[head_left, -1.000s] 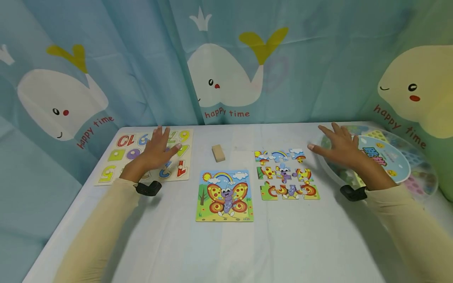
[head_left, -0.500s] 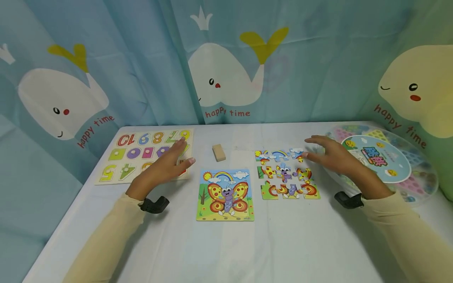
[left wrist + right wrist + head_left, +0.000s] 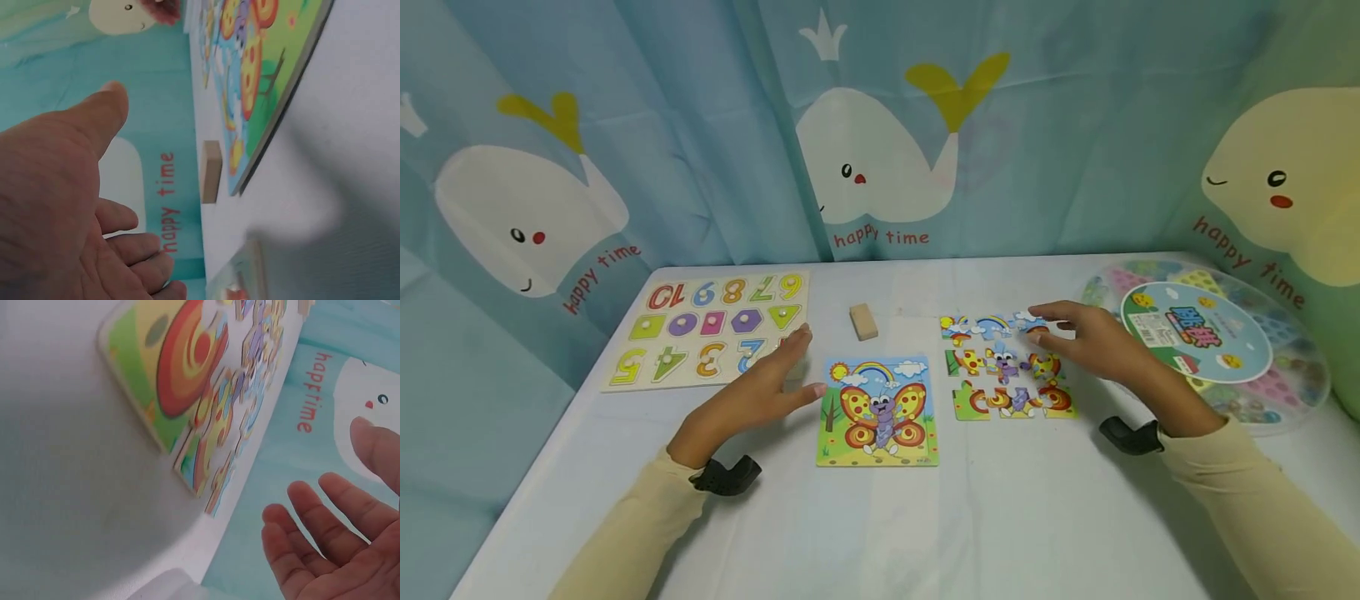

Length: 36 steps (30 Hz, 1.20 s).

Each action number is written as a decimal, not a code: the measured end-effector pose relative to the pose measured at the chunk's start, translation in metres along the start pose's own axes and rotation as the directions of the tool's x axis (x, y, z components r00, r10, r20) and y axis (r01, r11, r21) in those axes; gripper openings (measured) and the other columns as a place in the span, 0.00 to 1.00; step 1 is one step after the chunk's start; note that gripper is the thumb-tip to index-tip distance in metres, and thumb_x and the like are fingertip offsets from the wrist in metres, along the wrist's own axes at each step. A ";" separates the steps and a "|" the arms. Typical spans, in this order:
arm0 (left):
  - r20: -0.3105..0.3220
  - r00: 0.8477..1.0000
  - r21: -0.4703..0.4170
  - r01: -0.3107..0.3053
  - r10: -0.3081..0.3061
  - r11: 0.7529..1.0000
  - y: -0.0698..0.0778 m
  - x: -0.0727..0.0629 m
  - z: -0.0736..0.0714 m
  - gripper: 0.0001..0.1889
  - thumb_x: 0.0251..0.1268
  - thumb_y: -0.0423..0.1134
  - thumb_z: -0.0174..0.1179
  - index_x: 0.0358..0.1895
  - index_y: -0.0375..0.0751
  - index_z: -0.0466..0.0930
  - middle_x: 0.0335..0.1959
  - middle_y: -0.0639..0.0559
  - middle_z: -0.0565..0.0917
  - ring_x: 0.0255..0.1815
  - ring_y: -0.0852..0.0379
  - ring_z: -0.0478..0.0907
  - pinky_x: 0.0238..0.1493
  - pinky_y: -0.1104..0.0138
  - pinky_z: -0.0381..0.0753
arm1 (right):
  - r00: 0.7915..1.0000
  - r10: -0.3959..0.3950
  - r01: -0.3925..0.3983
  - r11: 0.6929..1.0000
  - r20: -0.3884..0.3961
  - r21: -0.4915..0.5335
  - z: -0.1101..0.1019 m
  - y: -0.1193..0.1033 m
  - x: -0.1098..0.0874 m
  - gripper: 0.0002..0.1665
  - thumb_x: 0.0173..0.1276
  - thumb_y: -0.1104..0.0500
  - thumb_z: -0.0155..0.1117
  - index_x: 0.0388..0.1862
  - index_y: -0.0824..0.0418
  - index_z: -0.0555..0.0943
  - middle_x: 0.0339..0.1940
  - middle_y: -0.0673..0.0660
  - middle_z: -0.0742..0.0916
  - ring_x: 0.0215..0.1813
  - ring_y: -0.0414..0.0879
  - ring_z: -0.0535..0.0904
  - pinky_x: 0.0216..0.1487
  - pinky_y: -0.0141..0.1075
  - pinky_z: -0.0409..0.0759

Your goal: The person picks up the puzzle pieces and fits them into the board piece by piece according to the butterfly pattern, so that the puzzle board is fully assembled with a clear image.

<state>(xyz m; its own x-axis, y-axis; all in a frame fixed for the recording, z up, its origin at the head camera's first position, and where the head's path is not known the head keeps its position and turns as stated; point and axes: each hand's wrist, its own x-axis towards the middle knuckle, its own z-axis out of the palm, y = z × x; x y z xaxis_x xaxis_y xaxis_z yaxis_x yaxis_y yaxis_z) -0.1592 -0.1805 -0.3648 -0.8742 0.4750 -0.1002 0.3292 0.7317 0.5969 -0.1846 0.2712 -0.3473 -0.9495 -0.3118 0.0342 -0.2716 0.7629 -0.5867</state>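
An empty, spread left hand (image 3: 751,403) hovers beside a butterfly picture (image 3: 880,413). Right of it, an empty, relaxed right hand (image 3: 1101,342) overhangs puzzle pieces (image 3: 1004,365).

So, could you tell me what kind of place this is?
Probably a children's play corner, though home or nursery I cannot tell. A cartoon-whale curtain hangs behind a white table with puzzle pieces and a number board.

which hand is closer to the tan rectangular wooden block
Left: the left hand is nearer the wooden block, at its front left; the right hand is farther, on its right.
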 end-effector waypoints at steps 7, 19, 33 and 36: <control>0.043 0.999 0.024 -0.016 0.015 1.000 0.003 -0.007 0.011 0.52 0.59 0.60 0.65 0.78 0.39 0.46 0.79 0.51 0.44 0.78 0.51 0.41 0.73 0.51 0.50 | 0.989 -0.129 0.129 0.992 -0.068 -0.017 0.007 -0.005 -0.002 0.17 0.69 0.63 0.64 0.54 0.69 0.82 0.49 0.64 0.85 0.48 0.58 0.80 0.47 0.52 0.80; 0.107 0.992 0.029 -0.064 0.061 0.998 0.009 -0.020 0.028 0.57 0.49 0.56 0.74 0.77 0.36 0.49 0.79 0.50 0.44 0.78 0.52 0.42 0.73 0.54 0.53 | 0.979 -0.203 0.203 0.979 -0.018 0.025 0.024 -0.025 -0.006 0.11 0.67 0.62 0.66 0.48 0.63 0.86 0.40 0.50 0.88 0.40 0.44 0.80 0.39 0.37 0.79; 0.123 0.990 0.056 -0.082 0.074 0.995 0.000 -0.025 0.041 0.54 0.52 0.56 0.72 0.77 0.38 0.52 0.80 0.52 0.43 0.78 0.50 0.43 0.72 0.53 0.55 | 0.978 -0.186 0.172 0.976 0.095 0.136 0.050 -0.047 -0.013 0.12 0.62 0.70 0.66 0.46 0.67 0.85 0.37 0.51 0.87 0.35 0.42 0.78 0.31 0.32 0.78; 0.122 0.990 0.073 -0.083 0.074 0.994 0.000 -0.025 0.041 0.53 0.52 0.56 0.72 0.76 0.38 0.52 0.80 0.53 0.43 0.78 0.51 0.43 0.72 0.53 0.56 | 0.981 -0.158 0.142 0.979 0.111 0.145 0.056 -0.048 -0.012 0.13 0.62 0.71 0.64 0.46 0.68 0.85 0.37 0.51 0.88 0.34 0.42 0.78 0.28 0.32 0.77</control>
<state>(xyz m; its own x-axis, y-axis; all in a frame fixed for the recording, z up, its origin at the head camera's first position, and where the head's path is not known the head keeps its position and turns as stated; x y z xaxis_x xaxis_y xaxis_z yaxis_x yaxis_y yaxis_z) -0.1225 -0.1722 -0.3946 -0.7975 0.5838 -0.1524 0.4259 0.7236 0.5432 -0.1518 0.2068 -0.3650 -0.8711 -0.4898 0.0363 -0.3778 0.6209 -0.6868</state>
